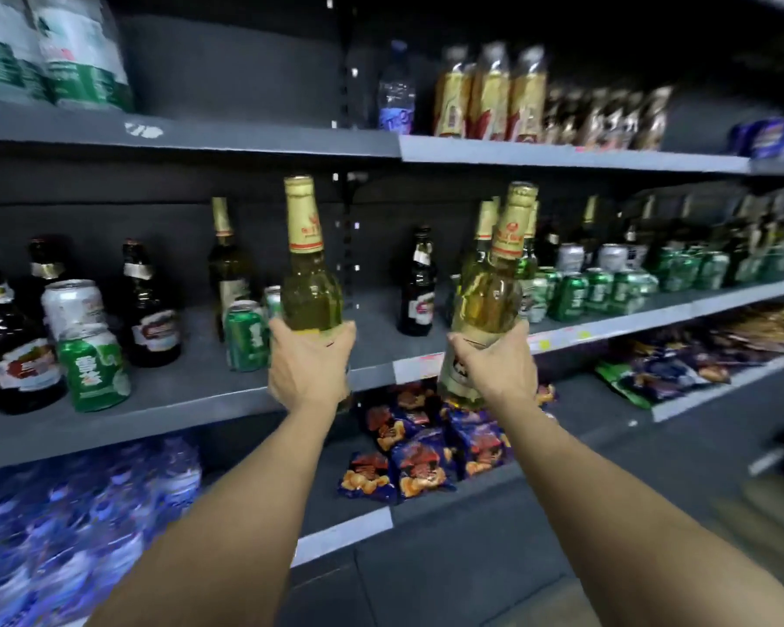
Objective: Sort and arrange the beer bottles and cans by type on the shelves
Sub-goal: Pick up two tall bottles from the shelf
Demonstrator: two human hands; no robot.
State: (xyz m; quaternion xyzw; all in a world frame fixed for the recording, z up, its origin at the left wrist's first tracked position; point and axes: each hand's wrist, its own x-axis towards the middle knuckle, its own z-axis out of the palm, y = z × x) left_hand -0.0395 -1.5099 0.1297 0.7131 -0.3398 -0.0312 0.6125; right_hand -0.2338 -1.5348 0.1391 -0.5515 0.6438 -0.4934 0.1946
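Here, two beer bottles are held up before the middle shelf (191, 391) of a store rack.

Left hand: the left hand (306, 364) is wrapped around the base of a pale gold-necked bottle (311, 282), held upright above the shelf's near edge.

Right hand: the right hand (494, 368) is clasped around the lower body of a second gold-necked bottle (487, 305), tilted slightly right, in front of the shelf edge.

Middle shelf, left: dark bottles (148, 310), green cans (94, 368) and a silver can (71, 303) are mixed together.

Middle shelf, right: a dark bottle (417, 287) is stood alone; farther right, green cans (598, 291) are grouped in rows, with silver cans (612, 257) behind.

Top shelf: wrapped packs of gold-labelled bottles (489, 97) are seen beside a water bottle (397, 90).

Bottom shelf: blue snack bags (422, 463) are piled at centre, with packed water bottles (64, 522) at near left.
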